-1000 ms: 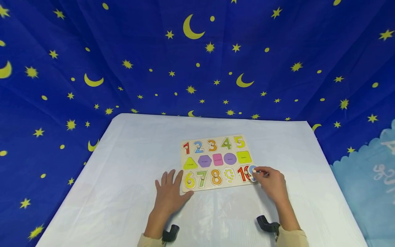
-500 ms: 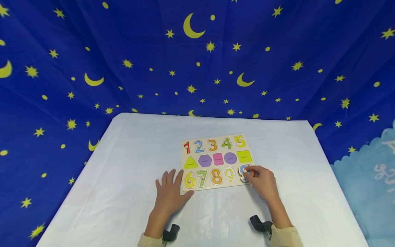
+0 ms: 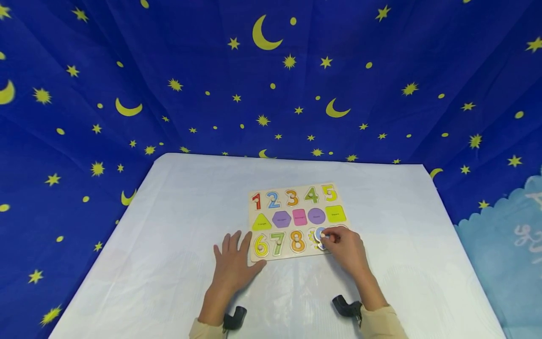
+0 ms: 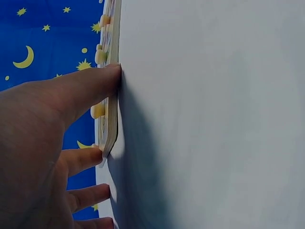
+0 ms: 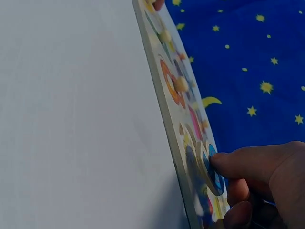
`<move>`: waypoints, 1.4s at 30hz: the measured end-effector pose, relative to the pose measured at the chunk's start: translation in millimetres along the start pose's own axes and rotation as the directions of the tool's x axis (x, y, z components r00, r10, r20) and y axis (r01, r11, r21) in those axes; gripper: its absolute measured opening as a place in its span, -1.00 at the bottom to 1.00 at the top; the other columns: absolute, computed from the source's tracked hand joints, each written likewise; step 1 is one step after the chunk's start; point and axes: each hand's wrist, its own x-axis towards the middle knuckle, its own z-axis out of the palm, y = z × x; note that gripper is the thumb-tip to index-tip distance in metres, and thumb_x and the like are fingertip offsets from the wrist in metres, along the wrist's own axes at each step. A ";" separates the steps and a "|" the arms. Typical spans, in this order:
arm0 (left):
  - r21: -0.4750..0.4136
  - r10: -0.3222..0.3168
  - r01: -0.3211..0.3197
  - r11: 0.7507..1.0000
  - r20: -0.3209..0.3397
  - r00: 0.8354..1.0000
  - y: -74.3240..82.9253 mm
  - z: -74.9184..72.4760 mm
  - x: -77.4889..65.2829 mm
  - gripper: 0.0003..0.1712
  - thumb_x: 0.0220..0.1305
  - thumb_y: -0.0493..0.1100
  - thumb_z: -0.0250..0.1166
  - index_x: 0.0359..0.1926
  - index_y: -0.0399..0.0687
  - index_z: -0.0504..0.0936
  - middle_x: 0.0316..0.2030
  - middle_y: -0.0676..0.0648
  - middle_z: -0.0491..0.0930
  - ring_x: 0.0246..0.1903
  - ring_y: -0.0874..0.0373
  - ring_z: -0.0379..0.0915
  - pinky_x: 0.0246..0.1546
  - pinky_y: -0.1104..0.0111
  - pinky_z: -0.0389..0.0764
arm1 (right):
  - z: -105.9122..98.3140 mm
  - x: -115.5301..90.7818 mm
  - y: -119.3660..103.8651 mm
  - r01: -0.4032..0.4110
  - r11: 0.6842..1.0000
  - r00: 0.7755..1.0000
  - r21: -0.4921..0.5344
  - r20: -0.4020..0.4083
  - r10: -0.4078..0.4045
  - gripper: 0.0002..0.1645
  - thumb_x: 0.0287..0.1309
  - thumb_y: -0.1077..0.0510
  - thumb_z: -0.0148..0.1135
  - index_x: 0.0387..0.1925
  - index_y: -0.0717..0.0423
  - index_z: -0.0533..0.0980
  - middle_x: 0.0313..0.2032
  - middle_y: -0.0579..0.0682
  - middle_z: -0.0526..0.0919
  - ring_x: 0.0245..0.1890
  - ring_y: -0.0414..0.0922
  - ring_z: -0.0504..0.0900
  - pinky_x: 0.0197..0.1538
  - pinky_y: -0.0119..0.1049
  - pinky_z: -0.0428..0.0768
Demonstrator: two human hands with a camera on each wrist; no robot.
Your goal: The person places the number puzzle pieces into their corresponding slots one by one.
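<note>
A wooden number puzzle board (image 3: 287,242) lies on the table with number pieces and printed shapes. My right hand (image 3: 348,249) pinches the knob of a blue number 9 piece (image 3: 319,233) between thumb and fingertips. In the right wrist view the blue piece (image 5: 209,167) is tilted close over the board, its shadow falling on it. It overlaps the 9 recess, whose yellow dots (image 3: 312,237) show at its left. My right hand hides most of the red 10. My left hand (image 3: 233,268) has its fingers spread at the board's left front corner, thumb (image 4: 95,83) against the front edge.
A white cloth (image 3: 190,207) covers the table. Blue star-and-moon fabric (image 3: 211,70) hangs behind and at the sides, with a light blue panel (image 3: 504,254) at the right. Black wrist mounts (image 3: 234,318) sit on both wrists.
My right hand has carried the blue 9 piece leftward, from the board's right edge across the red 10 to the 9 recess. My left hand has stayed in place.
</note>
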 end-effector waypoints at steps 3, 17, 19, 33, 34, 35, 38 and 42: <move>0.000 0.000 0.000 1.000 0.000 1.000 0.0 0.2 -0.5 0.03 0.02 0.38 0.31 0.42 0.00 0.26 0.34 -0.24 0.17 0.35 -0.28 -0.09 0.17 -0.37 -0.07 | 4.0 0.5 -2.1 0.015 1.000 1.000 -0.013 0.012 -0.014 -0.86 -0.02 0.11 0.44 -0.36 0.02 0.69 -0.58 -0.16 0.46 -0.55 -0.17 0.40 -0.45 -0.26 0.34; 0.004 0.002 -0.002 1.000 0.000 1.000 -0.5 1.1 -1.3 0.03 0.02 0.39 0.30 0.42 0.01 0.25 0.35 -0.24 0.17 0.35 -0.28 -0.09 0.17 -0.37 -0.07 | 13.7 1.6 -5.3 0.035 0.998 0.999 -0.052 0.022 -0.034 -0.87 -0.03 0.12 0.44 -0.36 0.00 0.69 -0.58 -0.18 0.46 -0.54 -0.18 0.40 -0.46 -0.26 0.34; -0.004 0.000 0.000 1.000 0.001 1.000 -0.2 0.7 -2.0 0.02 0.02 0.37 0.32 0.41 -0.01 0.27 0.34 -0.25 0.17 0.35 -0.29 -0.08 0.16 -0.38 -0.07 | 14.9 0.6 -5.4 0.034 0.998 0.999 -0.053 0.032 -0.032 -0.87 -0.02 0.11 0.42 -0.35 -0.01 0.69 -0.57 -0.19 0.46 -0.53 -0.19 0.40 -0.46 -0.27 0.34; -0.018 -0.007 0.008 1.000 0.032 0.999 2.2 1.9 1.0 0.02 0.04 0.35 0.32 0.43 -0.02 0.23 0.36 -0.25 0.13 0.37 -0.28 -0.15 0.19 -0.36 -0.14 | 14.3 -3.5 -3.5 0.030 0.997 1.000 -0.072 0.008 -0.029 -0.70 0.01 0.09 0.40 -0.17 0.05 0.66 -0.59 -0.20 0.43 -0.56 -0.20 0.38 -0.48 -0.27 0.33; -0.016 -0.003 0.003 1.000 0.030 1.000 1.8 2.0 1.2 0.03 0.03 0.34 0.32 0.42 -0.04 0.23 0.35 -0.26 0.14 0.36 -0.29 -0.14 0.19 -0.36 -0.13 | 13.1 -3.7 -3.1 0.024 0.998 1.000 -0.067 0.005 -0.023 -0.65 0.01 0.07 0.40 -0.12 0.07 0.64 -0.59 -0.20 0.43 -0.57 -0.20 0.37 -0.47 -0.27 0.33; -0.012 -0.002 0.003 1.000 0.033 0.999 1.4 2.3 1.4 0.04 0.03 0.35 0.32 0.43 -0.05 0.21 0.35 -0.25 0.14 0.36 -0.29 -0.14 0.19 -0.36 -0.13 | 11.5 -4.0 -2.4 0.018 0.998 1.000 -0.062 -0.001 -0.018 -0.60 0.01 0.06 0.41 -0.07 0.08 0.62 -0.59 -0.20 0.43 -0.58 -0.19 0.37 -0.47 -0.27 0.33; -0.023 -0.012 0.013 1.000 0.043 0.999 -0.1 2.5 0.1 0.09 0.02 0.36 0.33 0.44 -0.10 0.17 0.35 -0.24 0.14 0.37 -0.28 -0.13 0.19 -0.36 -0.13 | 3.8 -5.3 1.5 0.009 0.999 1.000 -0.051 -0.030 -0.011 -0.53 0.02 0.07 0.40 0.00 0.11 0.57 -0.58 -0.18 0.43 -0.60 -0.18 0.36 -0.47 -0.26 0.33; -0.061 -0.024 0.029 0.998 0.071 0.997 -3.9 -0.8 -2.2 0.08 0.04 0.35 0.32 0.43 -0.14 0.18 0.36 -0.24 0.14 0.37 -0.27 -0.13 0.20 -0.35 -0.14 | -10.7 -8.0 12.4 -0.008 0.998 0.996 -0.068 -0.087 0.002 -0.55 0.07 0.02 0.37 0.00 0.11 0.57 -0.58 -0.16 0.44 -0.60 -0.18 0.38 -0.48 -0.27 0.33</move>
